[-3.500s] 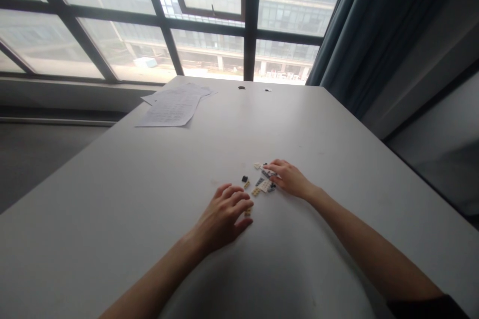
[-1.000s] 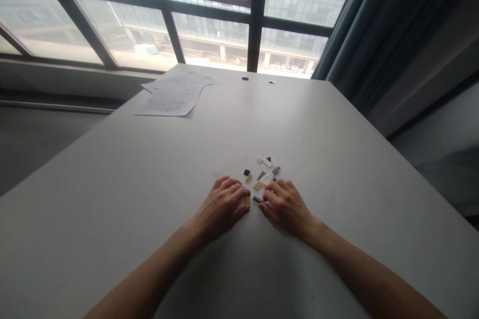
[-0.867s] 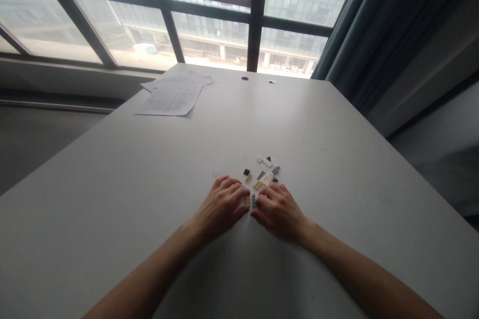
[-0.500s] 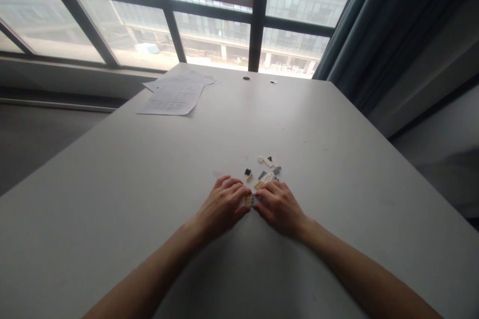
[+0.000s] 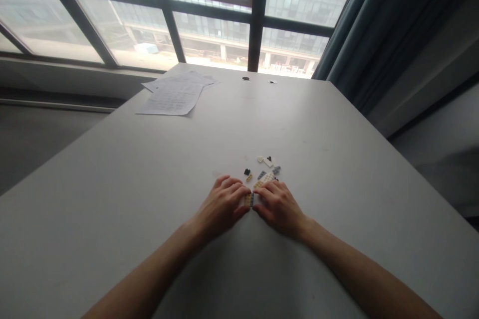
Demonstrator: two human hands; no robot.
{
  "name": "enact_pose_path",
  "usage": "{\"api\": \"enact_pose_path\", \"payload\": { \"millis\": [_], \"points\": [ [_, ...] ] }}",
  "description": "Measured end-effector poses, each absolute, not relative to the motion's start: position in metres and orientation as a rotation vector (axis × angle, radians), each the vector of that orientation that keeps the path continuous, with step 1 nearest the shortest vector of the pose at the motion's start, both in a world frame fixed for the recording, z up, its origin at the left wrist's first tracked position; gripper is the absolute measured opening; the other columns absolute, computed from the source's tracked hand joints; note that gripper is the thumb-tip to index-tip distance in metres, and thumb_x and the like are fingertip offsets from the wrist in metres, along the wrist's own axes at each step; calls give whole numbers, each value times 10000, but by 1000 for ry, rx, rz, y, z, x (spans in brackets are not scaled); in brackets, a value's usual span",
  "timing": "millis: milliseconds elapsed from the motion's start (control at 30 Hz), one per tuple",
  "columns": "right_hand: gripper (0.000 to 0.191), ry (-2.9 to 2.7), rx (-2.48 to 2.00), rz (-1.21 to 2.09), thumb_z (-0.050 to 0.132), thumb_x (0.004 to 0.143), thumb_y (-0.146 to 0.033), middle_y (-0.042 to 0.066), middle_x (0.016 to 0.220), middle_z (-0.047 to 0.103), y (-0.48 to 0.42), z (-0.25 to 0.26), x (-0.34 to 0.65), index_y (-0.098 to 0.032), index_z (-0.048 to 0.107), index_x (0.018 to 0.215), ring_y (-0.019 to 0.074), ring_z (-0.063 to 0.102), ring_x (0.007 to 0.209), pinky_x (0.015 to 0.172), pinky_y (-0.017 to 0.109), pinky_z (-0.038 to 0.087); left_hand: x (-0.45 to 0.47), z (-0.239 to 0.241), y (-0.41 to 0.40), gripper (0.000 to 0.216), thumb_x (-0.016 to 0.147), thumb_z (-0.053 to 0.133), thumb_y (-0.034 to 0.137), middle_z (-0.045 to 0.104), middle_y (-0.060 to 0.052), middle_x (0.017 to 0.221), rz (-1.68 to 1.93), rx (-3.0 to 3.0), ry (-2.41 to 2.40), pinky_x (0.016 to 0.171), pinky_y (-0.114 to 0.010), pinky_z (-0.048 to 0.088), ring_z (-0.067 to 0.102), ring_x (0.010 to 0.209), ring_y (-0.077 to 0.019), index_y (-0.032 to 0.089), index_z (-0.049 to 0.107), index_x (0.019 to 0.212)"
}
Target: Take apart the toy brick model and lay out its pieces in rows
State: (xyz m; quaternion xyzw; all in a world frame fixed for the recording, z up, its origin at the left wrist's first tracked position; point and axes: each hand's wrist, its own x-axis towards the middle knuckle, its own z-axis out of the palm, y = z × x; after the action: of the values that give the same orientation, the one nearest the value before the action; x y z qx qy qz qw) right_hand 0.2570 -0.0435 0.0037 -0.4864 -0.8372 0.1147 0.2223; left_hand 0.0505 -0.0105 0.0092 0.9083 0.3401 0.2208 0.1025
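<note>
Between my hands lie a tan toy building brick (image 5: pixel 247 200) and a grey toy building brick (image 5: pixel 252 199), side by side with their studs showing. My left hand (image 5: pixel 223 202) has its thumb and fingers closed around the tan one from the left. From the right, my right hand (image 5: pixel 279 204) pinches the grey one by its ends. Fingers cover part of both, and I cannot tell whether they are joined. Just beyond my right fingers is another tan brick (image 5: pixel 258 184), partly covered, close to a white studded plate (image 5: pixel 267 177).
Past my hands are a black piece (image 5: pixel 247 172), a small yellow piece (image 5: pixel 249 178), grey pieces (image 5: pixel 276 170) and a smooth white piece (image 5: pixel 268 162). Printed papers (image 5: pixel 175 94) rest at the far left of the white table (image 5: pixel 329 179). Windows and a dark curtain (image 5: pixel 359 40) stand behind.
</note>
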Motion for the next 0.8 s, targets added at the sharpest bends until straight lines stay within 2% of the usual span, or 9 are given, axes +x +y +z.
{"api": "enact_pose_path", "payload": {
  "millis": [667,800],
  "points": [
    [272,-2325,-1334,318,633,843,-261,82,1047,639,-44,6,256,-193,611,1105,242,520,1021,916,387,373,53,10,-11,188,824,639,290,659,-47,1015,657,2683,1007,1015,-422,326,552,1021,-219,222,609,996],
    [313,-2296,-1329,332,645,839,-280,81,1074,638,-42,3,260,-191,598,1136,245,526,1025,915,390,377,51,10,-10,250,823,652,343,658,-56,1042,653,2701,992,1009,-425,326,547,1027,-228,221,603,1036]
  ]
}}
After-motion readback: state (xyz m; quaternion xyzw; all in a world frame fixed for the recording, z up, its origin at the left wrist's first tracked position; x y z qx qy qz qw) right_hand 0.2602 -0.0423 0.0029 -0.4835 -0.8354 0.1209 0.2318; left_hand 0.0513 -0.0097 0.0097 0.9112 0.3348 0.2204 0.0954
